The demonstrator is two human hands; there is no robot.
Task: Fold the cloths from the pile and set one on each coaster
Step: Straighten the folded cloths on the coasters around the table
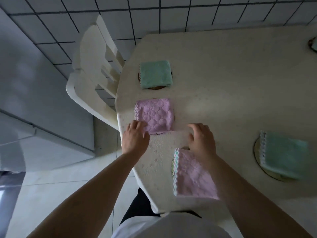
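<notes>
A folded pink quilted cloth (155,115) lies on a round coaster whose rim (157,133) peeks out below it. My left hand (135,138) rests at that cloth's near left corner, fingertips touching it. My right hand (201,138) hovers just right of the cloth, fingers spread, holding nothing. A second folded pink cloth (192,174) sits on a coaster near the table's front edge, partly under my right forearm. A folded green cloth (155,74) covers a coaster farther back. Another green cloth (283,155) lies on a coaster (257,160) at the right.
The cream table (231,83) ends at its left edge beside my left hand. A white plastic chair (92,66) stands against that edge. Another coaster with a cloth (313,45) shows at the far right edge. Tiled floor lies beyond.
</notes>
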